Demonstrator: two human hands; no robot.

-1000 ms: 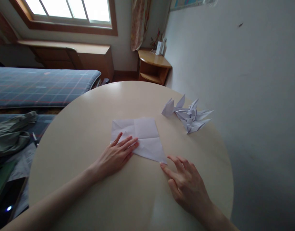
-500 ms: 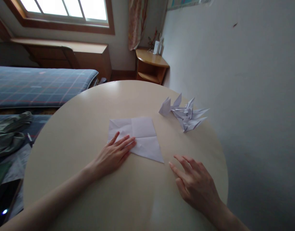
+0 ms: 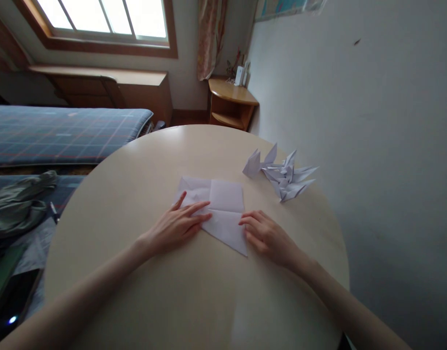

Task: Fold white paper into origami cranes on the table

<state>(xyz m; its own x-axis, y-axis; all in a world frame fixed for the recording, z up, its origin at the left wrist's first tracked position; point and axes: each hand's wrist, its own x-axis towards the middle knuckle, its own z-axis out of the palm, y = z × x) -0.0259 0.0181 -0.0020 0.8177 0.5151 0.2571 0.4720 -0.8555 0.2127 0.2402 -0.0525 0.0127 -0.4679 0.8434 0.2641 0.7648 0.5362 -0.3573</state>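
Observation:
A creased sheet of white paper (image 3: 226,197) lies on the round cream table (image 3: 165,301), one corner pointing toward me. My left hand (image 3: 180,221) rests on its lower left part with the fingers spread. At the sheet's right edge is my right hand (image 3: 265,236), its fingers bent and touching the edge. Whether the right fingertips pinch the paper is hard to make out. Beyond the right hand, several folded white paper figures (image 3: 283,177) with pointed tips sit in a cluster.
A pale wall (image 3: 391,170) runs along the table's right side. To the left are a bed with a blue plaid mattress (image 3: 63,136), a grey-green cloth (image 3: 19,204) and a dark phone (image 3: 17,296) with its light on. A corner shelf (image 3: 232,92) stands behind.
My right hand has moved left and away from me to the paper's right edge, its fingers curling. The sheet has turned slightly under my left hand, which stays on it. The view has shifted a little.

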